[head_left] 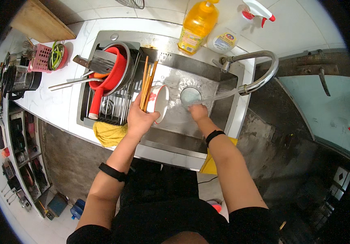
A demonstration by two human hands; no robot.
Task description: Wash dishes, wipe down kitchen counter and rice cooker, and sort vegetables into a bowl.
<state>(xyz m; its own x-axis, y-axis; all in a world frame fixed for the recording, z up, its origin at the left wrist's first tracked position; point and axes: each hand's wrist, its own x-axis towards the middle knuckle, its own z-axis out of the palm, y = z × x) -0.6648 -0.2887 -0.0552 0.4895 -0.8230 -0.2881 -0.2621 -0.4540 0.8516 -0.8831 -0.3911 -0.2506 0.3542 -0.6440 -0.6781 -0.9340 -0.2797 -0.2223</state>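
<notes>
My left hand (142, 117) grips a bundle of wooden chopsticks (147, 84), tips pointing up and away from me. The same hand also holds a white bowl (162, 105) with a red rim and a red flower pattern, tilted on its side over the sink. My right hand (198, 112) is low in the stainless steel sink (175, 137), fingers at the near edge of a round, pale, dark-rimmed vessel (191, 95), perhaps a glass. Water runs from the curved faucet (266, 70) onto that spot. Some right fingertips are hidden.
Left in the sink, a drying rack (121, 111) bears a red-handled pan (114, 65), a metal pot and a slotted turner (103, 62). Yellow detergent (198, 27) and a spray bottle (228, 35) stand behind. A yellow cloth (109, 134) drapes the front edge.
</notes>
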